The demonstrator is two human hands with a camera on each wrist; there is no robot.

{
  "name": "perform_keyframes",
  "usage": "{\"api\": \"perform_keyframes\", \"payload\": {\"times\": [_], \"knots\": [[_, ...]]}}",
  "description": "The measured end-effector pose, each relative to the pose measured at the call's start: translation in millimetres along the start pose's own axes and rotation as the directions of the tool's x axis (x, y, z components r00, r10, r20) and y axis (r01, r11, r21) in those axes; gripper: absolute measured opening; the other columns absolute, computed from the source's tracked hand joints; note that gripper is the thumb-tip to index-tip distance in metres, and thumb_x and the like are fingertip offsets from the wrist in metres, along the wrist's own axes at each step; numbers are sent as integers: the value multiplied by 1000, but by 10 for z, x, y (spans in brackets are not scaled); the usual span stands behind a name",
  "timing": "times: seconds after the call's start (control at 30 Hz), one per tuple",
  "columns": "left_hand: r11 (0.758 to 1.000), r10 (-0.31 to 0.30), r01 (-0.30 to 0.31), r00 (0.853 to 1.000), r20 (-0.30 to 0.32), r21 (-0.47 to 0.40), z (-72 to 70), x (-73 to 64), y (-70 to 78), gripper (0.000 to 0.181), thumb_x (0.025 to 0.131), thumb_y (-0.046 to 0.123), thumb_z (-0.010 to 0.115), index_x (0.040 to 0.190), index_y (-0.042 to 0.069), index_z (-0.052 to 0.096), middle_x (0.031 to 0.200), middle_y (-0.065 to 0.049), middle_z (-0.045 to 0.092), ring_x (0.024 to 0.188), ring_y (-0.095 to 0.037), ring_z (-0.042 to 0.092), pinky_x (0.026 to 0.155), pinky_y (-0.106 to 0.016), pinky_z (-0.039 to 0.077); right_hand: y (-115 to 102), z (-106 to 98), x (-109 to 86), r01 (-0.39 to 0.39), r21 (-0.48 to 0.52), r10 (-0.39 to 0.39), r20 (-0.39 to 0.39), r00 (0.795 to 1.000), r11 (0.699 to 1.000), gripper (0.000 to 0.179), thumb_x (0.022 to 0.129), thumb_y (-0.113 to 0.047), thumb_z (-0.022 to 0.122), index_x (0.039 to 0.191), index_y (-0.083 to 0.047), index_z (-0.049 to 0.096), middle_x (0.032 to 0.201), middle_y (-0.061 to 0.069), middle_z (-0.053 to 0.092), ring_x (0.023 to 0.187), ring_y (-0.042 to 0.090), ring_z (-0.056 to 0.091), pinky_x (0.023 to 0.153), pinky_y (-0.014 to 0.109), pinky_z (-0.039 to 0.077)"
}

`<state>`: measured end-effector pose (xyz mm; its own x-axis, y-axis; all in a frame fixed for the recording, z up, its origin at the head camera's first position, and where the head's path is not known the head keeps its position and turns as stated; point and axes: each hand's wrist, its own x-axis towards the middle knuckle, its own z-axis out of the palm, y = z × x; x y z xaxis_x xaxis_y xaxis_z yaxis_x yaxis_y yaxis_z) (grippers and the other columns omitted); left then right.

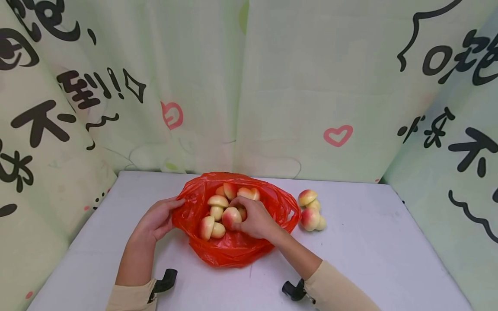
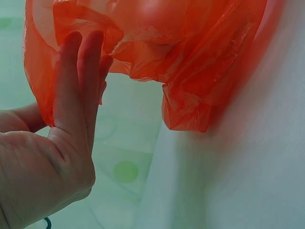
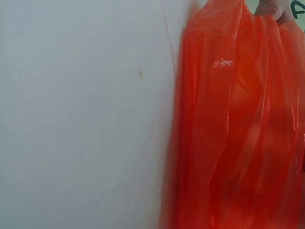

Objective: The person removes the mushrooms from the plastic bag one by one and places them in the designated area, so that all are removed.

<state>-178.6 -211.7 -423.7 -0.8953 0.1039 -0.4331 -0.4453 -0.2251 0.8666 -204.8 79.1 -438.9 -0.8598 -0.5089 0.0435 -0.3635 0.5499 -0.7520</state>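
Observation:
A red plastic bag (image 1: 229,255) sits spread open on the table, with several toy mushrooms inside. Their caps are pink and yellow, their stems pale. At the bag's left rim my left hand (image 1: 158,219) holds the plastic between thumb and fingers; the left wrist view shows the fingers (image 2: 88,86) along the outside of the film. My right hand (image 1: 254,219) reaches in over the front right rim and grips a mushroom (image 1: 231,217) with a pink cap. Left of it lie a mushroom (image 1: 217,207) and another mushroom (image 1: 211,228). The right wrist view shows mostly the bag's outer side (image 3: 238,119).
Two more mushrooms lie on the white table (image 1: 369,242) just right of the bag, one with a yellow-pink cap (image 1: 307,197), one with a pinker cap (image 1: 310,219). Pale green curtains (image 1: 280,103) with black writing and pink hearts stand behind and at both sides.

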Motion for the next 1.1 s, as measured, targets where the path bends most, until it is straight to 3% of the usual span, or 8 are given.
{"api": "perform_keyframes", "payload": {"times": [0.73,1.1], "knots": [[1000,-1,1,1000,0,-10,12,3,7,55,110,24,53,159,6,38,131,1,62,108,-11,66,94,-27,60,-2,-19,-60,-77,-12,77,-24,997,997,51,84,-20,87,130,-18,64,125,-2,66,120,23,56,86,40,63],[1000,2,-2,1000,8,-9,5,7,4,55,110,25,53,159,6,38,131,1,62,108,-12,66,95,-28,60,5,-51,-92,-69,-14,68,-41,997,998,44,85,-19,86,124,-21,65,122,-2,67,118,23,57,90,40,62]]}}
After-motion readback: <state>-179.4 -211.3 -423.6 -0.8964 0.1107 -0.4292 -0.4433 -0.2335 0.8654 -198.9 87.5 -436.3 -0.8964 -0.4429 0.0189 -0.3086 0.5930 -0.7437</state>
